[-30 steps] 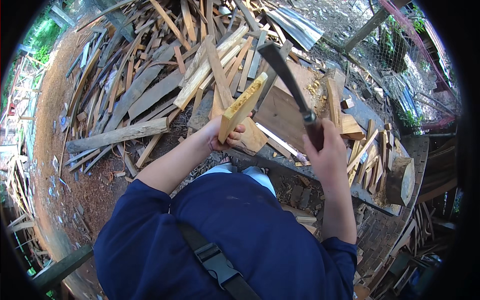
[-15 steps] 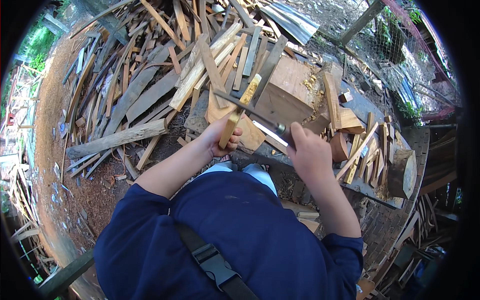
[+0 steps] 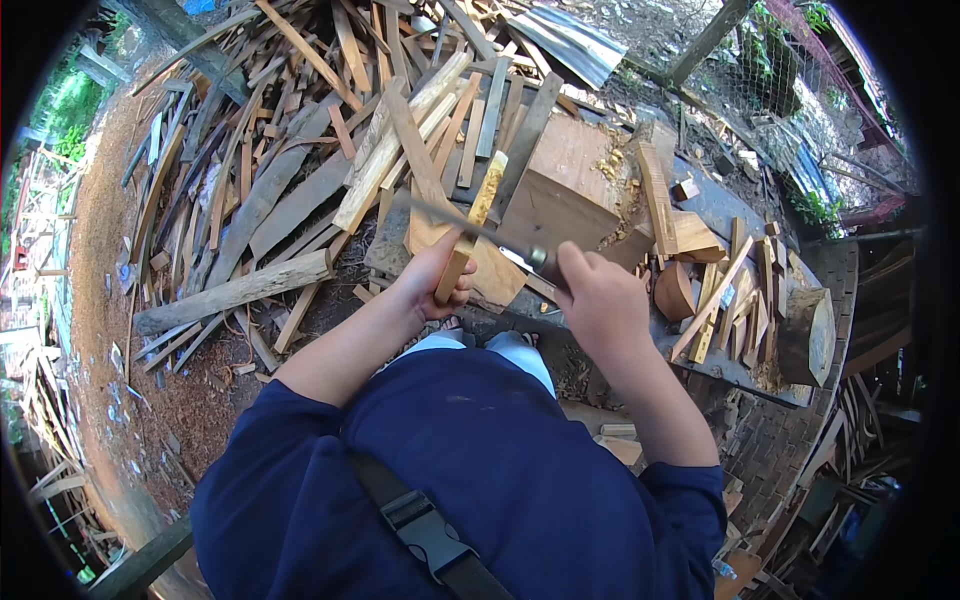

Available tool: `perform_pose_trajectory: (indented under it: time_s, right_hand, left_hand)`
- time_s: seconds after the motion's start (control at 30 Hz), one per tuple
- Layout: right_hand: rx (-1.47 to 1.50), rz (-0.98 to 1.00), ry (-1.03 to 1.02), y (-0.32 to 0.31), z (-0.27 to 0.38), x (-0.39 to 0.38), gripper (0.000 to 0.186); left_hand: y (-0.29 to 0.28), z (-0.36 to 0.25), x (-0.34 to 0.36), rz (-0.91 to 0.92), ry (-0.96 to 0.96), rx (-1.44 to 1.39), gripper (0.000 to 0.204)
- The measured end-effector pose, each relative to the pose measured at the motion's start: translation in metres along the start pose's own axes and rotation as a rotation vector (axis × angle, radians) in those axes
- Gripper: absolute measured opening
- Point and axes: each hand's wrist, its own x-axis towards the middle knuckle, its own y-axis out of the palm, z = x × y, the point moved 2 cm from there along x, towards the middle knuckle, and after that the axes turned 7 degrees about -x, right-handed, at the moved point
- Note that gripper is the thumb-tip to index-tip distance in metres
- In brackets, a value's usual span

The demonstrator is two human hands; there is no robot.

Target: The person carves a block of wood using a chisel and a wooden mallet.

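My left hand (image 3: 432, 283) grips the lower end of a narrow yellowish wood stick (image 3: 478, 214) that stands tilted away from me. My right hand (image 3: 596, 300) is closed round the handle of a long dark blade (image 3: 478, 236), which lies across the stick about midway up. Behind the stick is a big wooden block (image 3: 560, 190) with pale chips on its top.
A large heap of split planks and slats (image 3: 300, 150) spreads to the left and ahead. Short cut pieces (image 3: 725, 300) and a round log section (image 3: 808, 335) lie on a dark board at right. Wire fencing (image 3: 770, 80) stands at the far right.
The blade was raised high over the block a second ago. It has swung down and now rests across the stick. The left hand keeps its hold on the stick.
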Motion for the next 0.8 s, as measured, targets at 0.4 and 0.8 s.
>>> perform_pose_trajectory:
  time_s: [0.4,0.8]
  right_hand:
    - [0.118,-0.254,-0.058,0.008,-0.010,0.003,0.027]
    - [-0.002,-0.128,-0.135,0.031,-0.021,0.004,0.031]
  left_hand:
    - [-0.018,0.000,0.002,0.010,-0.048,-0.089,0.027]
    - [-0.022,0.013,0.002,-0.049,-0.055,-0.011,0.041]
